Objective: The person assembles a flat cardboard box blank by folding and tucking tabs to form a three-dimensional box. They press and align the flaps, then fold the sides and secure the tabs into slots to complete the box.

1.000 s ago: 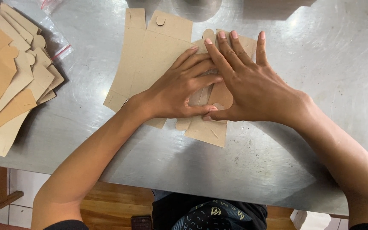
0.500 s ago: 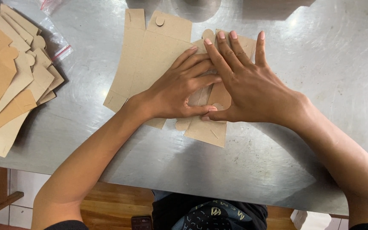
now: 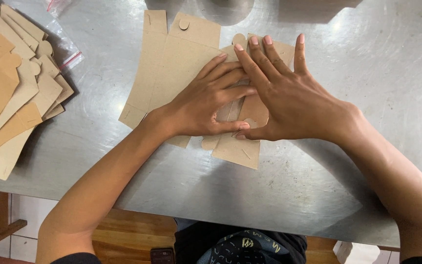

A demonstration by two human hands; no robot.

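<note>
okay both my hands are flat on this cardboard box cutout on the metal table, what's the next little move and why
Probably run the right hand along the fold to crease it, while the left hand pins the cardboard cutout. Both palms already press the folded panel flat on the steel table, fingers overlapping at the fold.

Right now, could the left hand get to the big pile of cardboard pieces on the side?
Probably yes: the left hand presses the flat cardboard box blank, and only bare metal table lies between it and the pile.
</note>
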